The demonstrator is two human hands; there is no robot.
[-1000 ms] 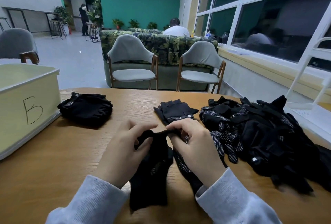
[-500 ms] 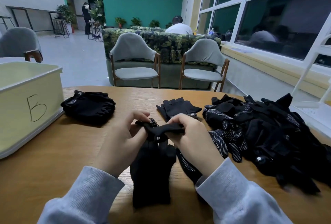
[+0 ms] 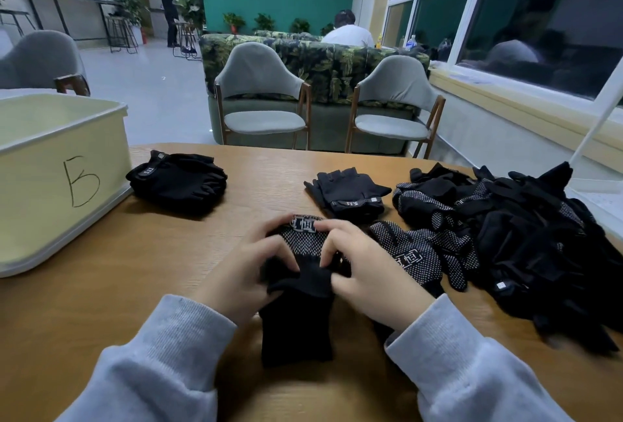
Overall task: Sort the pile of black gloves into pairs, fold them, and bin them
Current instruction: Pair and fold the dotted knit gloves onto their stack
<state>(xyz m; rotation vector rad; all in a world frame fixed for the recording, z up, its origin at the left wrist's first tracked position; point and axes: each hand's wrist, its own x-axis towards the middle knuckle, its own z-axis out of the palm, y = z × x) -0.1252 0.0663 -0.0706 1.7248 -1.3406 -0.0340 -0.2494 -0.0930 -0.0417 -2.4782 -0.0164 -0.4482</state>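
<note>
While folding one dotted pair (image 3: 305,246) mid-tabletop (image 3: 101,290), both grips pinching it: left hand (image 3: 249,273), right hand (image 3: 367,273). Two folded pairs (image 3: 178,182) waiting, unbinned beside bin (image 3: 50,205). Big pile (image 3: 522,239) right, still unsorted. Barely begun, seemingly.

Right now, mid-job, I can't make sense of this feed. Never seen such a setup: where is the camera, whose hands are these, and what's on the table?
No machine here: a person wears one wide-angle camera on the head, looking down at their own bare hands. The left hand and right hand both grip a dotted black glove pair, which they are folding on the wooden table. To the right lies the unsorted glove pile. A fingerless glove pair lies just beyond the hands, a folded bundle sits farther left, and the pale bin marked B stands at the far left.
</note>
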